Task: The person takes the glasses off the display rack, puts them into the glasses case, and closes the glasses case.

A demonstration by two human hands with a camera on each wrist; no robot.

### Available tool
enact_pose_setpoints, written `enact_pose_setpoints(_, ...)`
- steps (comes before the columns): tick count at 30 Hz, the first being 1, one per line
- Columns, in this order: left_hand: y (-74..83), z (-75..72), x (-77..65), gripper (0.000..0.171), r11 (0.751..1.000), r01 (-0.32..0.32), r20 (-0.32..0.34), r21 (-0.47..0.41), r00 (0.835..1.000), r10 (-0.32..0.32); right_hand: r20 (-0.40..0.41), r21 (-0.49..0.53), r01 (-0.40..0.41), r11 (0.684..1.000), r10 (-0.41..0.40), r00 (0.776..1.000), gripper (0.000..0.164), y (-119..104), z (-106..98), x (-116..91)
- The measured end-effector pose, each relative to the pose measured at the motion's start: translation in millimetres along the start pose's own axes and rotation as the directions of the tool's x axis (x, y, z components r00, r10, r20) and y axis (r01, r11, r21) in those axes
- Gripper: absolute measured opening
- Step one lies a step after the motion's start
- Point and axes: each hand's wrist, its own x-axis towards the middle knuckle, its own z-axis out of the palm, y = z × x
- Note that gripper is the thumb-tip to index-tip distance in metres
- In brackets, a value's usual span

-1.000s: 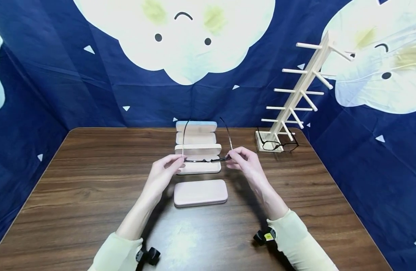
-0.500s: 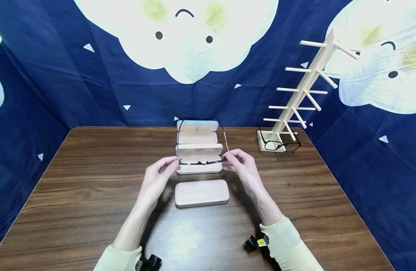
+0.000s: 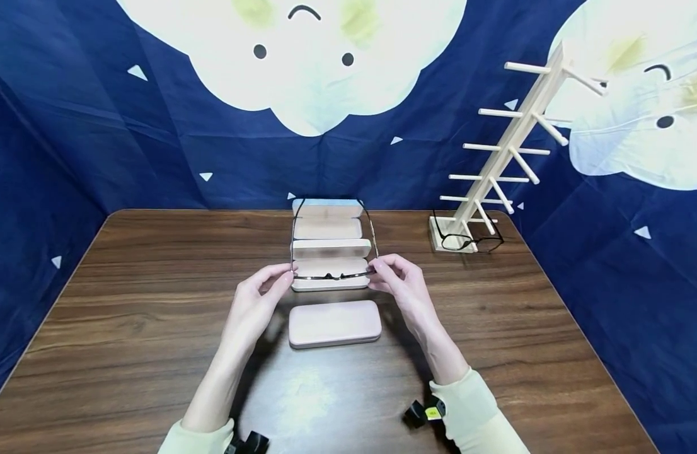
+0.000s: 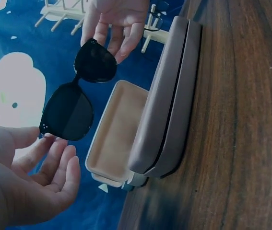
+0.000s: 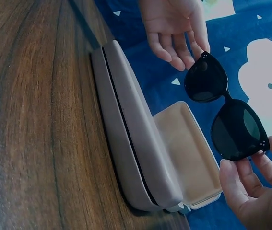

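Observation:
Black sunglasses [image 4: 68, 114] with dark lenses are held up between both hands, temples unfolded and pointing away from the person. My left hand [image 3: 254, 302] pinches the left front corner between thumb and fingers. At the opposite corner, my right hand [image 3: 405, 290] pinches the frame by its hinge. In the head view the sunglasses overlap an open glasses case [image 3: 330, 284] with a pale lining. Nearer the person lies a closed pale pink glasses case [image 3: 334, 323], below the hands.
Behind the nearer open case stands another open case [image 3: 328, 228]. A wooden peg rack [image 3: 501, 151] leans up at the back right, with black-framed eyeglasses [image 3: 464, 242] at its base. The brown table [image 3: 155, 302] ends at a blue cloth backdrop [image 3: 155, 157] with white clouds.
Both hands have moved the sunglasses slightly left and toward the person, down over the nearer open case. The grip stays the same, and the cases and rack remain in place.

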Motion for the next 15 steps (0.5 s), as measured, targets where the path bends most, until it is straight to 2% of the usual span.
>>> enact_pose_setpoints(6,-0.5,0.9,-3.3,0.035,0.997,-0.042,-0.019,0.071,0.999,0.044,-0.004,0.008,-0.011,1.0,0.011,1.0,0.017,1.5,-0.4,-1.6)
enact_pose_setpoints(15,-2.0,3.9,-0.5,0.043,0.988,-0.119,-0.021,0.102,0.992,0.122,-0.013,-0.001,-0.002,1.0,0.002,1.0,0.011,-2.9,-0.9,0.3)
